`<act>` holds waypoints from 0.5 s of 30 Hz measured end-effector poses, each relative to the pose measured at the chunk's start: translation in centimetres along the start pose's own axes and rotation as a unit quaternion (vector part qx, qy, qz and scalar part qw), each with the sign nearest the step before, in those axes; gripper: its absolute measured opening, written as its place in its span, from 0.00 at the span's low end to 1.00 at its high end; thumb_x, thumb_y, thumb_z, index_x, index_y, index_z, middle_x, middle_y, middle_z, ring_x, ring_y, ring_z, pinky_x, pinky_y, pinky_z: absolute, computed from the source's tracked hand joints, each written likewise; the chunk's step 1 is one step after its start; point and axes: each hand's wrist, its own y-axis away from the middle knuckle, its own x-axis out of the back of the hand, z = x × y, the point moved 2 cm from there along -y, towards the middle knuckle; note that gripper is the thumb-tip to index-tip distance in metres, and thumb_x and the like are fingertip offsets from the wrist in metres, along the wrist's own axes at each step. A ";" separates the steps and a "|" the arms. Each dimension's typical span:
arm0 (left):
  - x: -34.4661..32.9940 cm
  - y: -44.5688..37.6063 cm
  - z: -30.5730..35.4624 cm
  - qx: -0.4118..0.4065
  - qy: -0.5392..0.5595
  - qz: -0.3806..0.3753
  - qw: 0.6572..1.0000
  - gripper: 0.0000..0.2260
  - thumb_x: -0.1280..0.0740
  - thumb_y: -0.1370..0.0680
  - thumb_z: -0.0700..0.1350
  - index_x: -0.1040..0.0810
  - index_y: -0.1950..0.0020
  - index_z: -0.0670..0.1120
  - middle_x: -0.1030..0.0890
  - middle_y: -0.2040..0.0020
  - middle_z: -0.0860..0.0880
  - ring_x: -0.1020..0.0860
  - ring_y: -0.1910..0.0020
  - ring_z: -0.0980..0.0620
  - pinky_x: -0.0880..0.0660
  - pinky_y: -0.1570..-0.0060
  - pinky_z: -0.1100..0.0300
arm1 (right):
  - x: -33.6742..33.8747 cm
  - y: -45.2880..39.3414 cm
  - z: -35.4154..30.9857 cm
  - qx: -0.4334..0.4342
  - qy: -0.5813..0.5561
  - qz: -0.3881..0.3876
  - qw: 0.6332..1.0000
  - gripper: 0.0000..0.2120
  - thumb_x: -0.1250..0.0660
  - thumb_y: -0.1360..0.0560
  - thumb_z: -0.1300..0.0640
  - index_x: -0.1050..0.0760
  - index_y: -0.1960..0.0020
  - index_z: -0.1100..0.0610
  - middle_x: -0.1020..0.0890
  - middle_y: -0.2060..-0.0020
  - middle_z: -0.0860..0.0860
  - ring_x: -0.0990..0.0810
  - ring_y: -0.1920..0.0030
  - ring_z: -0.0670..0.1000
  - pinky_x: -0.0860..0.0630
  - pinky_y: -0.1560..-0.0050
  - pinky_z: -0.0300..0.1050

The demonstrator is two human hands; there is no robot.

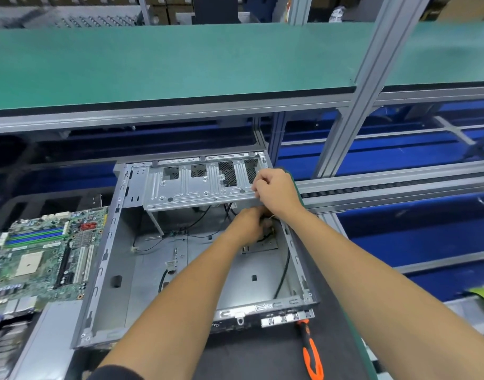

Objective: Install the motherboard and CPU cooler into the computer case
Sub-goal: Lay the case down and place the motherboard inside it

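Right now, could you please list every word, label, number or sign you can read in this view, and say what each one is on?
No text can be read in this view.
motherboard: white stickers and printed markings, too small and blurred to read.
computer case: stamped metal shapes only on its drive cage; no lettering legible.
screwdriver: orange and black handle, no visible marking.

Left hand (246,226) fingertips hidden in case (103,272); grip unclear.

Case (109,272) open, no board inside. Both hands in its far right corner: left hand (249,226) among cables (283,272), right hand (275,189) on drive cage (197,185). Motherboard (40,259) left of case; screwdriver (310,349) at near right.
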 end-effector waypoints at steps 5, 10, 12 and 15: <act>0.0 -0.1 -0.2 -0.015 0.027 0.009 0.999 0.10 0.35 0.22 0.41 0.24 0.41 0.45 0.20 0.42 0.45 0.23 0.43 0.46 0.26 0.43 0.52 | 0.0 -0.1 0.2 -0.002 0.002 0.004 1.000 0.09 0.40 0.28 0.64 0.23 0.63 0.63 0.22 0.72 0.45 0.25 0.70 0.45 0.23 0.65 0.43; 0.8 0.9 -0.5 -0.042 -0.036 0.036 0.998 0.14 0.35 0.25 0.42 0.29 0.39 0.45 0.25 0.45 0.44 0.25 0.47 0.45 0.26 0.50 0.53 | -0.3 -0.3 0.4 -0.002 0.007 0.007 1.000 0.09 0.39 0.28 0.64 0.23 0.65 0.61 0.22 0.72 0.47 0.25 0.70 0.45 0.26 0.68 0.38; 1.6 1.9 -1.1 -0.050 -0.050 0.033 0.997 0.07 0.36 0.27 0.41 0.28 0.49 0.45 0.24 0.53 0.45 0.24 0.51 0.43 0.26 0.56 0.54 | -0.5 -0.4 0.5 -0.002 0.011 0.006 1.000 0.09 0.40 0.29 0.64 0.23 0.65 0.61 0.20 0.71 0.51 0.26 0.70 0.46 0.27 0.68 0.39; 2.5 3.3 -2.2 -0.094 -0.212 0.003 0.973 0.04 0.37 0.25 0.43 0.26 0.52 0.45 0.21 0.53 0.45 0.24 0.52 0.43 0.27 0.55 0.54 | -0.6 -0.6 0.6 -0.008 0.017 0.003 1.000 0.09 0.41 0.29 0.64 0.24 0.65 0.62 0.19 0.68 0.56 0.26 0.69 0.49 0.27 0.67 0.42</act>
